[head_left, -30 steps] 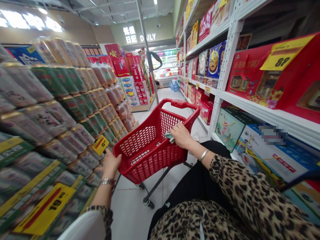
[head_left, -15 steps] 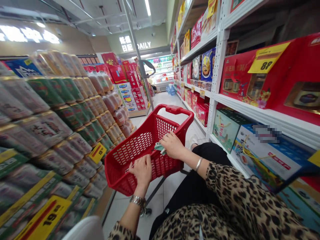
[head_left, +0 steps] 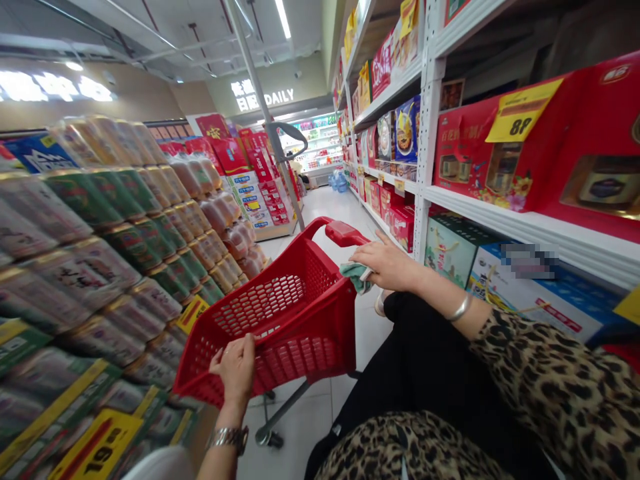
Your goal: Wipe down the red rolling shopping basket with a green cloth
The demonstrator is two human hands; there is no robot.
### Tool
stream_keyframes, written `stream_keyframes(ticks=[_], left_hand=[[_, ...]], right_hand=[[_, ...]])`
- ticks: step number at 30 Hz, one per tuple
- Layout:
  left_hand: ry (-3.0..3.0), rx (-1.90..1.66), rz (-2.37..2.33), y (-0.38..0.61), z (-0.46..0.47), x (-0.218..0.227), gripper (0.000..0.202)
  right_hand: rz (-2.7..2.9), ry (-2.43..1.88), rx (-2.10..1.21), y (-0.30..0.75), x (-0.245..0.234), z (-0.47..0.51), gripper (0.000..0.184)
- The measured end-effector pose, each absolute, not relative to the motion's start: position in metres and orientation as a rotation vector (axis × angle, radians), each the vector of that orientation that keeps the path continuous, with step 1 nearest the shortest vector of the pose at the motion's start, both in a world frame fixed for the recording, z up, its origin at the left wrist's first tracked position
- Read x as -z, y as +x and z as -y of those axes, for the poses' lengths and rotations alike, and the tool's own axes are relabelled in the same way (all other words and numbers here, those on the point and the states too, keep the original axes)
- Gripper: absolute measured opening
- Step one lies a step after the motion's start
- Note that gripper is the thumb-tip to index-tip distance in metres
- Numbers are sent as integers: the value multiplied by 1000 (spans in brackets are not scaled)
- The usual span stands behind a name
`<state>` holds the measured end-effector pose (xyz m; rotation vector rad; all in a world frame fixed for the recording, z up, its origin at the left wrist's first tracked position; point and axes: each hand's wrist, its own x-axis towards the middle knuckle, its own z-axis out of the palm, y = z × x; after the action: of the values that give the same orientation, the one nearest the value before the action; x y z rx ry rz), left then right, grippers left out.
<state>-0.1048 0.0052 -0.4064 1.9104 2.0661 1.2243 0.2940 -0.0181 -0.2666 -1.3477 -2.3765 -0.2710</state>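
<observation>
Tilting the red wheeled shopping basket (head_left: 300, 350) further left, toward the stacked cans (head_left: 115, 267), with the left hand (head_left: 237, 368) curled closed around its near rim. Sliding the right hand (head_left: 386, 265) forward, fingers loosely curled, holding a teal cloth (head_left: 356, 277) against the basket's far rim

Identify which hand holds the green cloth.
The right hand, with the silver bangle, holds the green cloth at the edge of the red shopping basket; the left hand grips only its rim.
</observation>
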Motion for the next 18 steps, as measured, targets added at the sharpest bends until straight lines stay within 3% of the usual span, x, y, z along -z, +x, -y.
stream_keyframes(ticks=[5,11,18], left_hand=[[1831,-1149,-2006,-151,-30,396,44],[1836,-1147,-2037,-144,-37,365,33],[1809,-1444,-1379,-37,44,333,61]], right_hand=[[2405,-1175,147,289,258,44,34],[2363,-927,94,240,267,82,38],[2356,-770,148,190,280,109,45]])
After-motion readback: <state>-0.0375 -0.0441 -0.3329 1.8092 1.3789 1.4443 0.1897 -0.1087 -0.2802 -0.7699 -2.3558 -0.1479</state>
